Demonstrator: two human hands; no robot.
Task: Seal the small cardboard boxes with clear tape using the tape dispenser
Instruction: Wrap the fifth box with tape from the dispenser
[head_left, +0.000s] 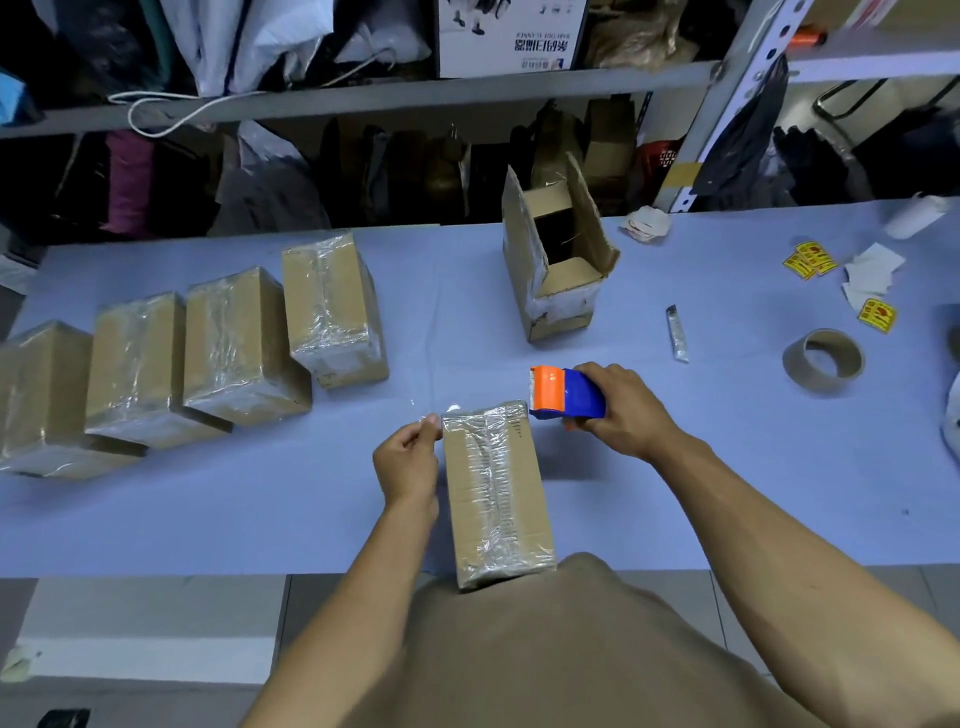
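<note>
cardboard box (496, 493) lies lengthwise on the desk (675, 493) at six o'clock, its near end against the person's shirt (571, 649), with crinkled clear tape running down its top seam. right hand (631, 410), at three o'clock from the box's far end, grips the blue and orange tape dispenser (566, 393), fingers curled round its blue body, the orange end touching the box's far right corner. left hand (408, 462), at nine o'clock from the same far end, pinches the clear tape (441, 413) between thumb and forefinger just beside the box's far left corner; the other fingers are curled in. the tape itself is faint, so how it runs across to the dispenser is hard to tell.

four taped boxes (228, 348) stand in a stepped row from nine toward eleven o'clock, touching one another. an open box (558, 254) with its flaps up stands at one o'clock. a small knife (677, 333) lies near it, and a brown tape roll (823, 360) lies flat at three o'clock. yellow stickers (810, 259) and white paper scraps (870, 273) are scattered at two o'clock.
</note>
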